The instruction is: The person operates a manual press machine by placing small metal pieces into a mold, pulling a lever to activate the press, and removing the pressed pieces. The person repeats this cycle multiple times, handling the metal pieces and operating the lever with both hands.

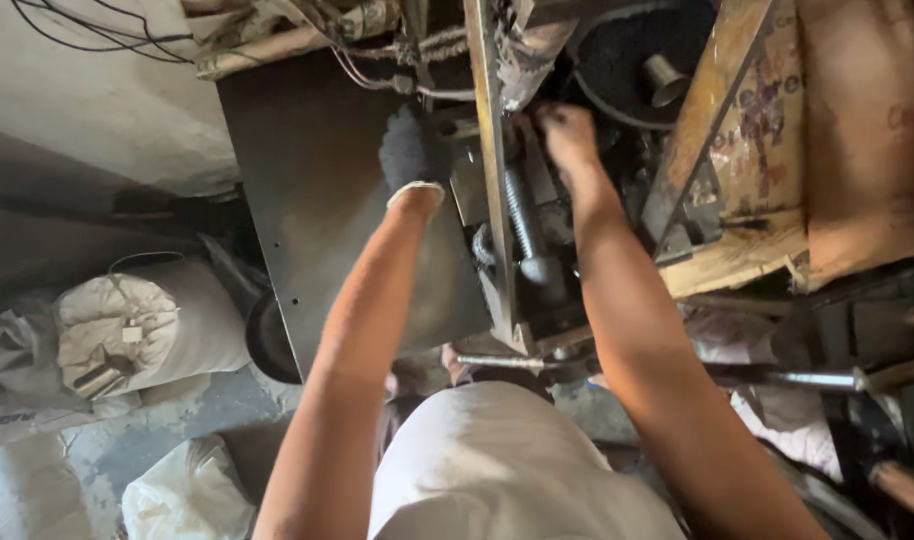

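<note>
The left hand (409, 150), in a dark grey fabric glove, closes its grip on a machine part beside the flat dark steel plate (317, 200). The bare right hand (569, 135) presses into the machine; its grip cannot be told. One threaded steel screw (522, 225) lies between both arms, tightly hemmed. Two white sacks (147, 320) sit on the floor left.

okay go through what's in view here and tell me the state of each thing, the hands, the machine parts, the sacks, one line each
left hand: gloved in dark fabric, resting on the machine by the metal plate
right hand: bare, fingers pressed into the machine parts, grip unclear
threaded screw: upright, seated in the machine frame
metal plate: flat, dusty, bare
tied sack: full, closed, lying on the floor
wooden board: worn, leaning beside the machine
</note>
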